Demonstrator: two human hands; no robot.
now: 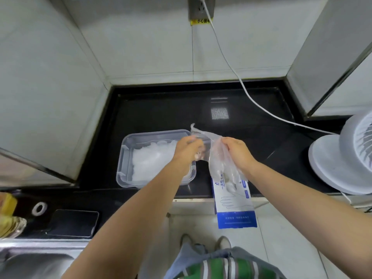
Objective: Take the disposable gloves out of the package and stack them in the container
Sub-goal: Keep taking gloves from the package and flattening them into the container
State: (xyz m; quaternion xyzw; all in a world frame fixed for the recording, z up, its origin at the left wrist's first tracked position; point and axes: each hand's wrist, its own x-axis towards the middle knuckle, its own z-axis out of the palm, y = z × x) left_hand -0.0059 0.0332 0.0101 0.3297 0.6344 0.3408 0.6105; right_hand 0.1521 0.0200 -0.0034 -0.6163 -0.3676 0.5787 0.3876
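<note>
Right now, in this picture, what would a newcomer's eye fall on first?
First, the two hands at the centre: the right hand holds the package, which hangs over the counter edge, and the left hand pinches a clear glove at its mouth. Just left of them, a clear container holds a white pile of gloves. A white fan stands at the far right.

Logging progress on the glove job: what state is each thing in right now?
container: lid off, partly filled with gloves
package: open at top, hanging from right hand
left hand: pinching a glove at the package mouth
right hand: gripping the package top
phone: screen dark
cable: plugged into wall socket
</note>
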